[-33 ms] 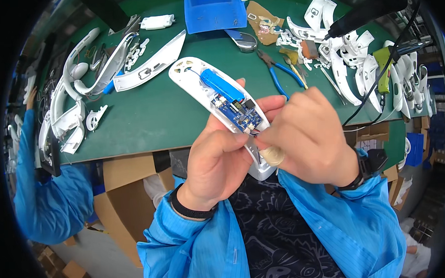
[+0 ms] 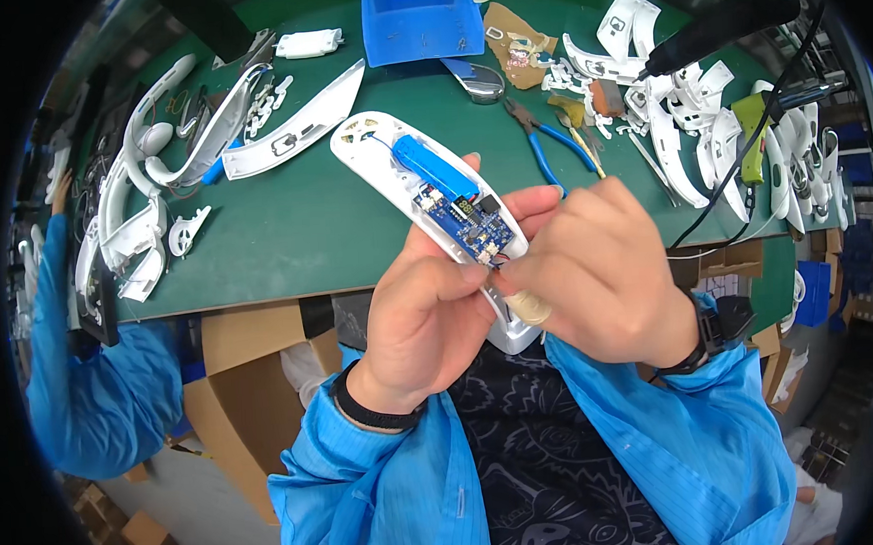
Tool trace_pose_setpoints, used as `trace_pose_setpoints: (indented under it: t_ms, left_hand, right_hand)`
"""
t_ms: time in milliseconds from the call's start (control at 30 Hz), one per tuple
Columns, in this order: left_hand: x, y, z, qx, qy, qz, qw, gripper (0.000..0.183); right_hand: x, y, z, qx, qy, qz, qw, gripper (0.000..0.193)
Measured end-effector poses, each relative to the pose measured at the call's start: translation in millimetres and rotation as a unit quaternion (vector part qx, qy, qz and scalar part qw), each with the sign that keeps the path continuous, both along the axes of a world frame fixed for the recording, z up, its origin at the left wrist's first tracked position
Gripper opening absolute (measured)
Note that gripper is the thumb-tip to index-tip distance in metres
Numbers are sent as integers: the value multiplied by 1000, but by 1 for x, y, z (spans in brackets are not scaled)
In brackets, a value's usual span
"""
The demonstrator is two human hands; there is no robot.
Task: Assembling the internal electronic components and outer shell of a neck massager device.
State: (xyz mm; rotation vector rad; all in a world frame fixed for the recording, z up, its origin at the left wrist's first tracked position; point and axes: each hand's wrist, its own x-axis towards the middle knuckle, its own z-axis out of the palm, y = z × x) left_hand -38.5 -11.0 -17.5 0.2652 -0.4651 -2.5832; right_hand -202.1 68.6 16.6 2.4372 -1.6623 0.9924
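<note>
My left hand [image 2: 424,317] is closed around a long white plastic housing [image 2: 365,159], tilted with its rounded end up and to the left. Inside the housing lie a blue cylindrical battery [image 2: 434,167] and a blue circuit board [image 2: 476,230] with small connectors. Thin dark and red wires [image 2: 500,259] leave the board's lower end. Right there my right hand [image 2: 607,275] has its fingertips pinched together, a pale finger cot [image 2: 528,307] on one finger. Whatever sits in that pinch is hidden by the fingers.
On the green table [image 2: 289,245] are blue-handled pliers [image 2: 558,145], a blue bin [image 2: 421,25] and white shell parts [image 2: 299,127]. More white parts [image 2: 679,130] surround a black-handled tool [image 2: 723,31] and its cable at right. A co-worker's blue sleeve [image 2: 101,404] shows at left, near an open cardboard box [image 2: 252,407].
My right hand has shifted very slightly left, its fingertips still at the wires. The housing and my left hand stay in place.
</note>
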Motion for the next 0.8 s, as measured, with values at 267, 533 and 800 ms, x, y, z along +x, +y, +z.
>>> trace_pose_setpoints:
  t_ms: [267, 533, 800]
  left_hand:
    - [3, -3, 0, -33, 11, 13, 999, 89]
    - [4, -2, 1, -68, -26, 12, 997, 94]
    - [-2, 5, 13, -113, -114, 23, 987, 98]
  right_hand:
    - [7, 5, -6, -26, -3, 15, 1000, 27]
    - [17, 12, -8, 49, -161, -66, 984, 28]
    - [25, 9, -10, 80, -276, -109, 951, 23]
